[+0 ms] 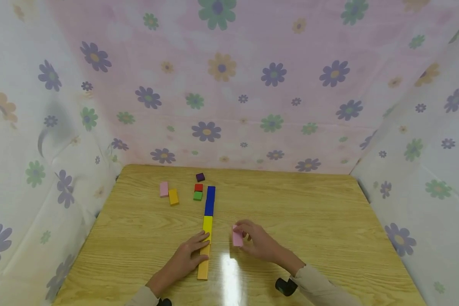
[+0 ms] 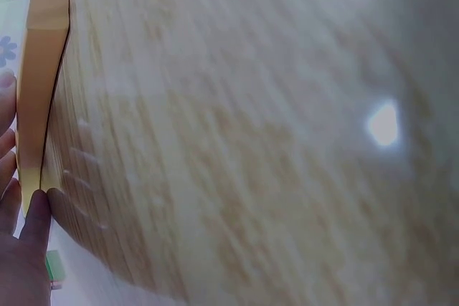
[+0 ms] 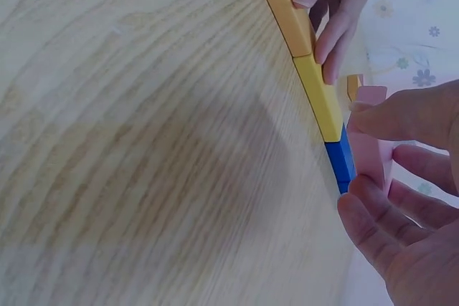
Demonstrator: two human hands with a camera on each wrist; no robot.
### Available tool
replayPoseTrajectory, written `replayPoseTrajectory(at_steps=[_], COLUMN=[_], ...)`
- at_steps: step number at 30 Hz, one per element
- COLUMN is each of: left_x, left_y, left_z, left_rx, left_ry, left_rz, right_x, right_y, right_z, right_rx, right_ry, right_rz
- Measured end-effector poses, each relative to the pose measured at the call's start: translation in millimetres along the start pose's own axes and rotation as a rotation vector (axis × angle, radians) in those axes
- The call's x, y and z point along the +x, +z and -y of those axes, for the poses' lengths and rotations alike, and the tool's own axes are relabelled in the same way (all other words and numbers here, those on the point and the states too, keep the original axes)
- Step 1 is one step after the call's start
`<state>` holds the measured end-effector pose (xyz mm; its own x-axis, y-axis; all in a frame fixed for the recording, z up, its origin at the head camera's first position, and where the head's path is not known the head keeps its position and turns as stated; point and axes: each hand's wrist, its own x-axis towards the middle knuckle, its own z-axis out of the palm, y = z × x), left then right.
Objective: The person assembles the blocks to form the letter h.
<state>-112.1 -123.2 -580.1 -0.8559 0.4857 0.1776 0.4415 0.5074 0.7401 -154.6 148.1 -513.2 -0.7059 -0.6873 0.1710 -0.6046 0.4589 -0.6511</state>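
A row of blocks runs down the table's middle: a blue block (image 1: 210,199), a yellow block (image 1: 207,224) and a long orange block (image 1: 203,265). My left hand (image 1: 193,251) lies against this row from the left, fingers fairly straight over the joint between the yellow block (image 3: 319,98) and the orange block (image 3: 287,5). In the left wrist view its fingertips (image 2: 29,220) touch the orange block (image 2: 41,91). My right hand (image 1: 248,239) pinches a pink block (image 1: 237,236) just right of the row. In the right wrist view the pink block (image 3: 371,145) stands beside the blue block (image 3: 341,166).
Farther back on the wooden table (image 1: 310,221) lie a pink block (image 1: 163,189), an orange block (image 1: 173,196), a purple cube (image 1: 200,177), a red cube (image 1: 198,187) and a green cube (image 1: 197,195). Flowered cloth walls (image 1: 222,85) close in three sides.
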Motion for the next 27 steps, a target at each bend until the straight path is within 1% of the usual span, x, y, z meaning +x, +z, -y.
replayPoseTrajectory(at_steps=[7, 13, 18, 21, 24, 27], left_x=[-2.2, -0.7, -1.5, -1.2, -0.6, -0.6], left_y=[2.5, 1.5, 0.1, -0.3, 0.0, 1.1], left_z=[2.9, 2.0, 0.8, 0.8, 1.6, 2.8], left_rx=[-0.002, -0.013, -0.021, -0.022, -0.024, -0.012], left_ry=[-0.015, -0.005, -0.022, -0.027, -0.022, -0.001], left_rz=[0.002, -0.009, -0.001, 0.001, 0.000, -0.004], right_x=[-14.3, -22.6, -31.6, -37.3, -42.5, -47.9], right_y=[3.1, 3.4, 7.2, 8.5, 10.8, 14.1], right_z=[1.7, 4.0, 5.8, 7.7, 9.3, 9.0], right_rx=[0.016, 0.039, 0.053, 0.072, 0.076, 0.077], right_ry=[0.018, 0.037, 0.032, 0.044, 0.044, 0.032], right_rz=[0.000, -0.013, -0.013, -0.004, -0.016, -0.034])
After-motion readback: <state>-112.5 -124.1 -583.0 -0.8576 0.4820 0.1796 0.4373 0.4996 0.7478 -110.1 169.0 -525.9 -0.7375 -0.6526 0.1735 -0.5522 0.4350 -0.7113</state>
